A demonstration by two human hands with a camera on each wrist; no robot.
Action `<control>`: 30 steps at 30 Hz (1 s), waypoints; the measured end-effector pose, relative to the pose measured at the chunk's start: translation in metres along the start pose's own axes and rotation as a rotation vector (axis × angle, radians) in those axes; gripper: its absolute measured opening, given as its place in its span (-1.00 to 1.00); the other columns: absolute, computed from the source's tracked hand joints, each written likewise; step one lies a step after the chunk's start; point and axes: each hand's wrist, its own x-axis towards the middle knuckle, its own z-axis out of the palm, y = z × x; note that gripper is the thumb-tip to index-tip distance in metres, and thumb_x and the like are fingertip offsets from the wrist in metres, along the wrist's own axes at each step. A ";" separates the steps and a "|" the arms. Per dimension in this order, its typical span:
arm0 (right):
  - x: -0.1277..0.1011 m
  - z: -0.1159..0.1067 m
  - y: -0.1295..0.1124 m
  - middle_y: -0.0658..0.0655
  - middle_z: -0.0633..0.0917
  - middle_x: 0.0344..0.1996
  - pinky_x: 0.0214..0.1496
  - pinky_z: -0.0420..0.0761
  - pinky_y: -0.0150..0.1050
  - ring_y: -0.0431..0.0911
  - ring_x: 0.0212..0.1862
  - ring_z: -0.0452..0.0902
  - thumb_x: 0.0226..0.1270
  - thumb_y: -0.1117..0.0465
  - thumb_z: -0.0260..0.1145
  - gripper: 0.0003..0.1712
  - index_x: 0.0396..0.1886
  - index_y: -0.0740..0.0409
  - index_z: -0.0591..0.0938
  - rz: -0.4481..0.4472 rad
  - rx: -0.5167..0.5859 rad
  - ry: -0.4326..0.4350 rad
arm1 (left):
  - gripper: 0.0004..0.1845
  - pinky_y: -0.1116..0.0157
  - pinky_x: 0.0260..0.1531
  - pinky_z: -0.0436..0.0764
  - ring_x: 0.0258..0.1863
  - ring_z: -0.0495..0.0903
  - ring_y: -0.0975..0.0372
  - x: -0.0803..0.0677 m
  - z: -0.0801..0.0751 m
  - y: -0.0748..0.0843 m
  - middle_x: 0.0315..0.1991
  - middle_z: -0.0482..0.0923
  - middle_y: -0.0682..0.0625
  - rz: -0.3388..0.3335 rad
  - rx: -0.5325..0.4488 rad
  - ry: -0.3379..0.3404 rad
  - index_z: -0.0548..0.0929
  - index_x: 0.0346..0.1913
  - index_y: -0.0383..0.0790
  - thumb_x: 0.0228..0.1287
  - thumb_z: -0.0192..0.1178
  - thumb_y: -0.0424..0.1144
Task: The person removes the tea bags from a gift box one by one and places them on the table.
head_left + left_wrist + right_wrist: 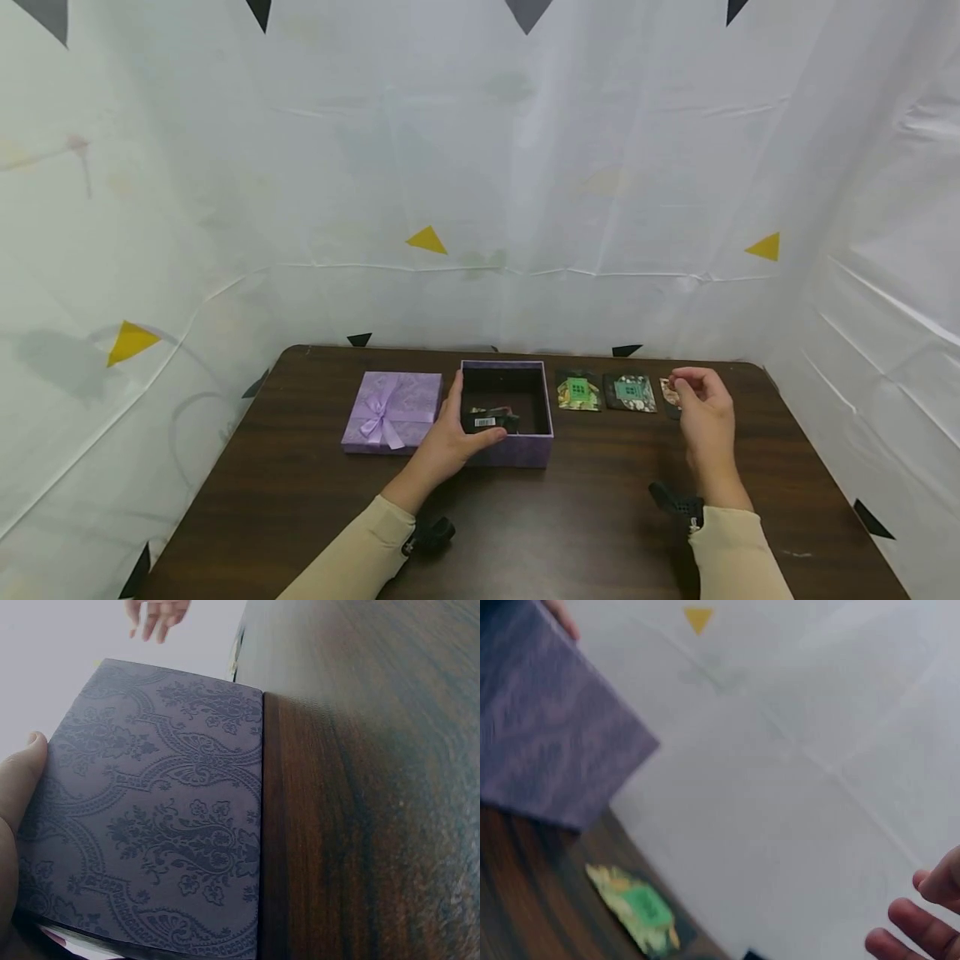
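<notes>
On the table (585, 517), an open purple box (517, 450) sits beside its lid (392, 410). The left hand (450, 442) grips the box's left wall, thumb inside near a dark packet (491, 421). The right hand (701, 417), fingers loosely curled and empty, hovers over the rightmost of three sachets (668, 392), past the green-labelled one (578, 392).
</notes>
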 end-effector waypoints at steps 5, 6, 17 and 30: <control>-0.015 0.015 -0.029 -0.10 0.70 -0.04 0.03 0.65 -0.47 -0.24 0.05 0.69 0.77 0.14 0.19 -0.68 0.22 0.30 0.61 -0.023 0.035 -0.220 | 0.42 -0.49 0.51 0.25 0.74 0.07 -0.30 0.000 -0.001 0.000 0.82 -0.11 -0.19 -0.001 0.009 -0.001 -0.30 0.80 0.34 0.16 0.54 0.40; -0.019 0.018 -0.034 -0.08 0.71 -0.04 0.03 0.67 -0.45 -0.23 0.05 0.71 0.77 0.13 0.19 -0.67 0.22 0.30 0.61 -0.033 0.058 -0.271 | 0.42 -0.49 0.52 0.25 0.74 0.06 -0.30 0.000 -0.001 0.000 0.82 -0.11 -0.19 -0.001 0.008 0.000 -0.30 0.80 0.35 0.16 0.55 0.40; -0.043 0.062 -0.063 0.01 0.79 0.04 0.27 0.73 -0.24 -0.11 0.11 0.78 0.85 0.18 0.02 -0.72 0.19 0.11 0.64 0.145 0.568 -0.888 | 0.42 -0.48 0.52 0.24 0.72 0.10 -0.33 0.000 -0.001 -0.001 0.80 -0.06 -0.24 0.004 0.002 0.016 -0.26 0.81 0.31 0.14 0.57 0.38; -0.049 0.151 -0.084 0.35 0.60 0.39 0.58 0.52 -0.08 0.21 0.52 0.54 0.85 0.16 -0.02 -0.43 0.59 0.46 0.32 0.457 0.498 -0.917 | 0.45 -0.47 0.55 0.20 0.73 0.09 -0.30 0.003 -0.003 -0.002 0.80 -0.07 -0.26 0.018 -0.016 0.010 -0.27 0.82 0.19 0.15 0.55 0.41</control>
